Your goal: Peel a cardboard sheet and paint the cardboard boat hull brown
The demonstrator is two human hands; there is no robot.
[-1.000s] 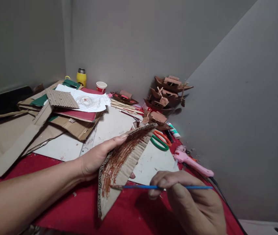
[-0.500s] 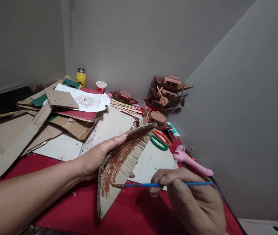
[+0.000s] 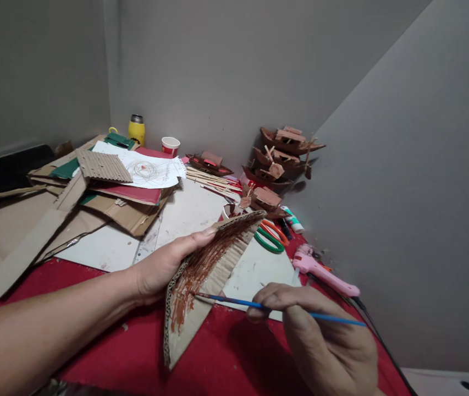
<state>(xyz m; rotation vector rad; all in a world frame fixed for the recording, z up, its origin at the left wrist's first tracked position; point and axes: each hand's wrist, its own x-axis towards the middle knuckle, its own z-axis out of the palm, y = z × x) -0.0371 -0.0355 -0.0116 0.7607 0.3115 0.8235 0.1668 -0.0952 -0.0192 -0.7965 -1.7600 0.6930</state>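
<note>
My left hand [image 3: 168, 261] grips a curved, boat-shaped piece of corrugated cardboard [image 3: 199, 316] by its upper left edge, thumb on the near face and the other fingers mostly hidden behind. Wet brown paint [image 3: 207, 264] covers much of that face; a bare tan strip runs down its right side and lower tip. Pinched between thumb and fingers of my right hand [image 3: 316, 330] is a thin blue paintbrush [image 3: 238, 301]. Its bristles touch the cardboard at the border of the painted part.
Finished brown model boats [image 3: 287, 143] stand against the wall. A partly hidden paint cup [image 3: 229, 211], green-handled scissors [image 3: 269, 242], a glue tube [image 3: 294, 220] and a pink glue gun [image 3: 327, 275] lie beyond my hands. Cardboard sheets [image 3: 7, 225] pile up at left, near a yellow bottle [image 3: 136, 131].
The brush tip has moved slightly up along the cardboard, and the brush now slants, its back end lower. My left hand and the cardboard have barely moved.
</note>
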